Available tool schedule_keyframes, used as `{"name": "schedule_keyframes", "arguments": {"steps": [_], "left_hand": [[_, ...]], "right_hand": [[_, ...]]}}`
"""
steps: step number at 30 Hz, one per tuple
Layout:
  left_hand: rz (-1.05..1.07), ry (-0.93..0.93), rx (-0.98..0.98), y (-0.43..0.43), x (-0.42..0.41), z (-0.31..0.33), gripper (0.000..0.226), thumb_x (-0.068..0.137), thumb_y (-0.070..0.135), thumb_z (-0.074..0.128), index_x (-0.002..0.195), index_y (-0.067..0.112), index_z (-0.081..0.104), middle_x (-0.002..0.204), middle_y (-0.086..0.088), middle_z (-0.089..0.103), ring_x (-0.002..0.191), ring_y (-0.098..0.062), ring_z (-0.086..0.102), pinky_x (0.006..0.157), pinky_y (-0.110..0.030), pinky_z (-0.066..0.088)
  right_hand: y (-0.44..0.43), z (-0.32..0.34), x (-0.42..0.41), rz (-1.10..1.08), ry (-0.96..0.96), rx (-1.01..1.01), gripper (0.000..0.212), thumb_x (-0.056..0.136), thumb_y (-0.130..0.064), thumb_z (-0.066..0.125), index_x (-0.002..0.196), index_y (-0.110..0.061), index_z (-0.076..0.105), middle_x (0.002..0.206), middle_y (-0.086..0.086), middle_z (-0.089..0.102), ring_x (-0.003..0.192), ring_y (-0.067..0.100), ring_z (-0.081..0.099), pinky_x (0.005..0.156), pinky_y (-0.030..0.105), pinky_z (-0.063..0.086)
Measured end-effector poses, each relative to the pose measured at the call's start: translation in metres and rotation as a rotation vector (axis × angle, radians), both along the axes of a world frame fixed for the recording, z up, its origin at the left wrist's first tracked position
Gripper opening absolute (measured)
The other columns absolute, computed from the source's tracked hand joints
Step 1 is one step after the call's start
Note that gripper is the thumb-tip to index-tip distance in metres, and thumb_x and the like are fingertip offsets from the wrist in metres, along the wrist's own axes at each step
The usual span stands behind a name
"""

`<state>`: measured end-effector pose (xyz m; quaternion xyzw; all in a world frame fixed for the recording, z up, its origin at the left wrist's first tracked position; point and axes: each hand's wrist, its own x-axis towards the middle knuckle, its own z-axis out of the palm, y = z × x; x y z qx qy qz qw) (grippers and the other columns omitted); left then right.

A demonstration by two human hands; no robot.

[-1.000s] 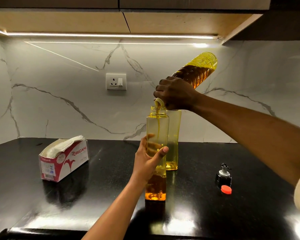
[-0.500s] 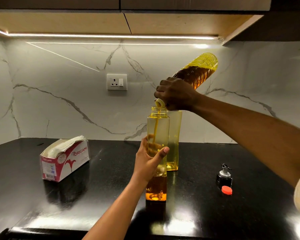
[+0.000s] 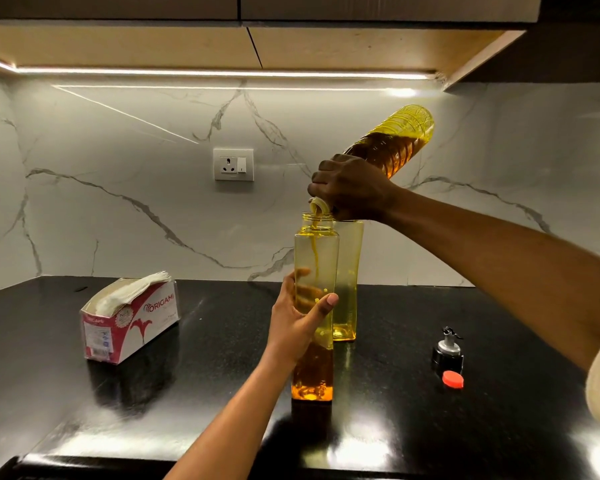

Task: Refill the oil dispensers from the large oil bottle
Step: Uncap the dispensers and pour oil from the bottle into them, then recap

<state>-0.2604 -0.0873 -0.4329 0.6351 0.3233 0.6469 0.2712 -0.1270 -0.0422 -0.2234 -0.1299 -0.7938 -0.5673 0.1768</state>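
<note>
My right hand (image 3: 352, 188) grips the neck of the large yellow oil bottle (image 3: 395, 140), tipped mouth-down over a tall yellow dispenser (image 3: 314, 258). A thin stream of oil runs into the dispenser's open top. Amber oil fills roughly its bottom quarter. My left hand (image 3: 298, 323) wraps around the dispenser's middle and holds it upright on the black counter (image 3: 205, 393). A second yellow dispenser (image 3: 349, 278) stands just behind, with only a little oil at its base.
A black pourer cap (image 3: 447, 351) and a red bottle cap (image 3: 453, 379) lie on the counter at the right. A tissue box (image 3: 129, 320) sits at the left. A wall socket (image 3: 233, 164) is on the marble backsplash, under overhead cabinets.
Oil keeps streaming and the level in the front dispenser has risen slightly. Both hands and bottles stay in nearly the same place.
</note>
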Motion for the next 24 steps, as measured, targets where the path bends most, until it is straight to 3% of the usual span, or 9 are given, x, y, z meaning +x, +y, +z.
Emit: {"name": "schedule_keyframes", "arguments": {"steps": [14,24], "left_hand": [[0.012,0.016,0.001,0.0031,-0.0016,-0.0021,0.1,0.051,0.084,0.065,0.128,0.026,0.043,0.101,0.002,0.065,0.091,-0.001,0.066,0.073,-0.012,0.051],[-0.006,0.01,-0.003,0.0041,-0.0018,-0.0032,0.09,0.053,0.082,0.067,0.124,0.031,0.045,0.103,-0.001,0.064,0.092,-0.006,0.067,0.073,-0.016,0.053]], "right_hand": [[0.0015,0.0003,0.0001,0.001,-0.022,0.008,0.016,0.075,-0.02,0.073,0.078,-0.006,0.066,0.071,0.008,0.065,0.065,0.027,0.062,0.059,0.031,0.05],[0.0008,0.0006,0.0,0.002,-0.019,-0.001,0.016,0.075,-0.021,0.073,0.079,-0.007,0.066,0.072,0.008,0.065,0.067,0.027,0.062,0.061,0.033,0.051]]}}
